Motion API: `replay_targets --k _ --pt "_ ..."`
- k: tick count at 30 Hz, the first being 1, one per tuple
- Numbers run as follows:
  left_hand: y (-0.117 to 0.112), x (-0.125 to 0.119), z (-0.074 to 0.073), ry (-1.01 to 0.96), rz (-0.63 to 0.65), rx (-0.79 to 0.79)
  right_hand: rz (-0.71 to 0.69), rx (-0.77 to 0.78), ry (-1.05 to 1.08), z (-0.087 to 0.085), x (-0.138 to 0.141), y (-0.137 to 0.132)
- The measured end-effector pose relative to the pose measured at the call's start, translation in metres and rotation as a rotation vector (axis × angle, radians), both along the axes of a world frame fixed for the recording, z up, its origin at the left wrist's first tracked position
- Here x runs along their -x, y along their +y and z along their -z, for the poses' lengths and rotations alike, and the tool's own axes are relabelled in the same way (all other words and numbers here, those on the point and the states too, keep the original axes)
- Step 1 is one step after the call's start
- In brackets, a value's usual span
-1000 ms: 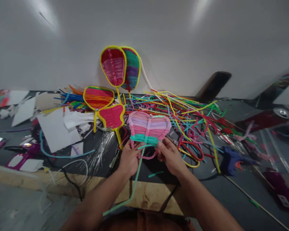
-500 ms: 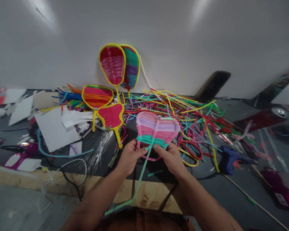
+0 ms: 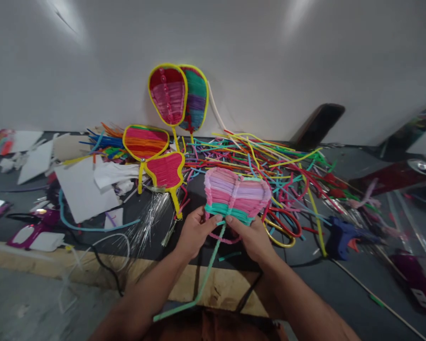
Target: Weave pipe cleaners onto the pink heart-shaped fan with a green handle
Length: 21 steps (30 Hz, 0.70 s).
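Between my two hands is a heart-shaped fan of pipe cleaners [image 3: 239,192], banded in pink, lilac and teal, with a pink rim. My left hand [image 3: 196,231] pinches its lower left edge, and my right hand [image 3: 253,237] grips the lower right. Both thumbs press close together at the bottom of the teal band. From there a mint-green pipe cleaner [image 3: 211,270] hangs down toward my lap, bent near its end. Below the teal rows the pink rim loop is unfilled. The fingers behind the fan are mostly hidden.
Yellow-rimmed fans [image 3: 167,94] lean on the wall or lie left of centre. Loose pipe cleaners [image 3: 241,151] cover the back. Scissors [image 3: 282,227], a blue glue gun [image 3: 344,237] and a phone [image 3: 319,124] are to the right. White card [image 3: 87,187] and a purple glue gun [image 3: 35,229] lie left.
The view has shifted slightly, and the fan sits a little lower and to the right. My thumbs have moved closer together over the base of the green pipe cleaner.
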<state>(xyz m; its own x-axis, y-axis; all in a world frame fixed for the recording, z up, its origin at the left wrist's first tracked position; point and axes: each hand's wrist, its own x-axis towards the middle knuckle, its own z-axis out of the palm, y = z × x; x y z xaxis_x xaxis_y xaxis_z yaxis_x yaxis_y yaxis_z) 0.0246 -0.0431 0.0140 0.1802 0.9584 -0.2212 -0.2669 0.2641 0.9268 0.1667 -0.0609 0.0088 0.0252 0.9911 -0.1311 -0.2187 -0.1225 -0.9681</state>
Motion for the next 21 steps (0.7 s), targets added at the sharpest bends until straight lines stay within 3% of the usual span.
replay_targets --k 4,12,15,21 --pt "0.008 0.014 -0.005 0.248 -0.038 -0.065 -0.007 -0.055 -0.041 -0.002 -0.004 0.001" --pt "0.011 0.026 -0.01 0.846 0.141 -0.328 -0.05 -0.106 -0.103 -0.005 -0.005 0.0" --pt "0.009 0.024 -0.012 0.861 0.148 -0.361 -0.056 -0.106 -0.098 -0.005 -0.005 0.0" --pt "0.011 0.026 -0.014 0.594 0.187 -0.214 -0.062 -0.108 -0.094 -0.006 -0.007 0.0"
